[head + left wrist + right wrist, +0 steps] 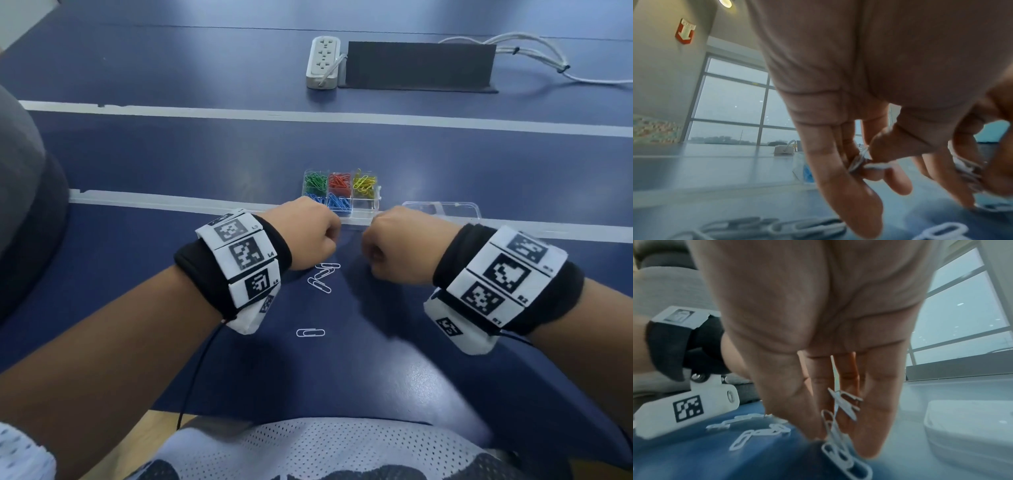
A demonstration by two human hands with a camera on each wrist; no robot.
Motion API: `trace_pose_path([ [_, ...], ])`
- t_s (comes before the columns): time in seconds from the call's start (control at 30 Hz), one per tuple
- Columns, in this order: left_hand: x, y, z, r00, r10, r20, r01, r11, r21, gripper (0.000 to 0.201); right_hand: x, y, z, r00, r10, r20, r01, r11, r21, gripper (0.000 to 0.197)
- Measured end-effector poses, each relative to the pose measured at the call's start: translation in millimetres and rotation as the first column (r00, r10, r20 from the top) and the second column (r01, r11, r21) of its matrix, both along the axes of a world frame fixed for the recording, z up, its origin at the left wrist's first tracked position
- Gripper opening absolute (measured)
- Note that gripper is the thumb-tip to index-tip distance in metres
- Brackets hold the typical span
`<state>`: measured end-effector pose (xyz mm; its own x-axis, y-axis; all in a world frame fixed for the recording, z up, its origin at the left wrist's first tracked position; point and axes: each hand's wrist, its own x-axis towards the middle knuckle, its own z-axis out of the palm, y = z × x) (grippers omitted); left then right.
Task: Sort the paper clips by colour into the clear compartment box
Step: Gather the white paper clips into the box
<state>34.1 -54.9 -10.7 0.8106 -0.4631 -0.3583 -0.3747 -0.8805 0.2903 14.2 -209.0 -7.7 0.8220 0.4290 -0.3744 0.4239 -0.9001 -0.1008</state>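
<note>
The clear compartment box [365, 206] sits on the blue table just beyond my hands. It holds green [315, 181], red [339, 181], yellow [364, 181] and blue clips [339, 202]; its near right compartment looks empty. My left hand [308, 233] is curled, pinching white paper clips [859, 160] between thumb and fingers. My right hand [394, 246] pinches a bunch of white clips [840, 410] that hangs down to the table. Loose white clips [323, 275] lie under my left hand, and one more [310, 333] lies nearer to me.
The box's clear lid [442, 210] lies to the right of the box. At the back stand a white power strip [323, 63], a dark upright board [419, 65] and white cables [534, 51]. A grey rounded object [20, 192] is at the left.
</note>
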Motion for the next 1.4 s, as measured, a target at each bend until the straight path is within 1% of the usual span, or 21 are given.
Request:
trace_pose_path([
  [0.07,-2.1,-1.7,-0.5,1.0,-0.002,-0.021,0.001,1.0,-0.022,0.02,-3.1,1.3,-3.8,0.999,0.054,-0.001,-0.054,0.998,-0.045,0.022],
  [0.13,-4.0,-2.7,-3.4,1.0,-0.025,-0.018,0.024,1.0,-0.013,0.021,-4.5,2.1,-5.6,0.996,0.094,0.004,-0.094,0.993,-0.076,0.024],
  [0.2,-5.3,-3.2,-6.6,0.997,-0.073,-0.005,0.073,0.997,0.023,0.018,-4.9,3.3,-6.2,0.994,0.111,0.001,-0.11,0.99,-0.083,0.024],
  [0.3,-6.6,-4.0,-7.8,0.991,-0.136,0.004,0.135,0.986,0.098,0.024,-6.6,4.7,-6.0,0.992,0.126,-0.017,-0.127,0.989,-0.076,0.024],
  [0.37,-7.9,-5.1,-6.9,0.988,-0.154,0.011,0.151,0.981,0.119,0.027,-8.1,5.3,-6.6,0.993,0.119,-0.023,-0.121,0.991,-0.062,0.024],
  [0.43,-9.3,-6.7,-5.8,0.985,-0.173,0.029,0.169,0.98,0.109,0.023,-8.2,6.3,-6.5,0.995,0.098,-0.022,-0.099,0.994,-0.045,0.023],
  [0.47,-10.2,-7.3,-4.9,0.982,-0.184,0.043,0.179,0.978,0.106,0.021,-6.7,6.7,-5.7,0.996,0.083,-0.02,-0.083,0.996,-0.037,0.023],
  [0.53,-11.9,-7.9,-3.7,0.977,-0.202,0.062,0.195,0.975,0.103,0.023,0.7,6.0,-1.2,0.999,0.03,-0.018,-0.03,1.0,-0.002,0.023],
  [0.6,-13.2,-8.1,-2.9,0.98,-0.194,0.052,0.188,0.977,0.101,0.026,11.9,3.5,5.5,0.999,-0.038,-0.004,0.038,0.998,0.055,0.025],
  [0.67,-13.2,-9.2,-3.3,0.983,-0.179,0.044,0.173,0.979,0.106,0.027,24.9,1.2,12.1,0.994,-0.104,0.044,0.097,0.987,0.127,0.023],
  [0.77,-11.2,-9.7,-5.1,0.988,-0.15,0.029,0.146,0.985,0.092,0.03,44.6,0.0,20.2,0.974,-0.195,0.117,0.16,0.953,0.258,0.019],
  [0.83,-8.0,-8.9,-4.0,0.994,-0.105,0.033,0.104,0.993,0.048,0.028,56.2,-0.3,22.4,0.959,-0.244,0.144,0.189,0.93,0.316,0.019],
  [0.9,-1.8,-7.2,1.1,0.996,-0.053,0.072,0.054,0.998,-0.014,0.025,63.5,-1.0,20.6,0.95,-0.271,0.153,0.207,0.917,0.341,0.023],
  [1.03,18.6,-5.5,14.6,0.985,0.016,0.173,0.008,0.991,-0.136,0.022,64.9,-3.2,14.9,0.957,-0.26,0.128,0.2,0.912,0.357,0.028],
  [1.13,32.6,-11.4,20.4,0.973,0.063,0.224,-0.021,0.983,-0.185,0.023,65.0,-7.1,18.0,0.954,-0.278,0.112,0.215,0.895,0.39,0.03],
  [1.23,42.0,-21.4,21.8,0.969,0.072,0.235,-0.026,0.98,-0.195,0.026,64.8,-10.8,22.1,0.942,-0.328,0.069,0.265,0.854,0.448,0.034],
  [1.33,46.0,-31.2,21.0,0.969,0.047,0.244,-0.005,0.986,-0.169,0.029,62.1,-14.5,22.3,0.939,-0.344,0.002,0.299,0.82,0.488,0.036],
  [1.4,47.2,-36.8,20.6,0.969,0.033,0.246,0.007,0.987,-0.161,0.03,61.0,-18.8,21.7,0.932,-0.363,-0.013,0.319,0.802,0.506,0.037],
])
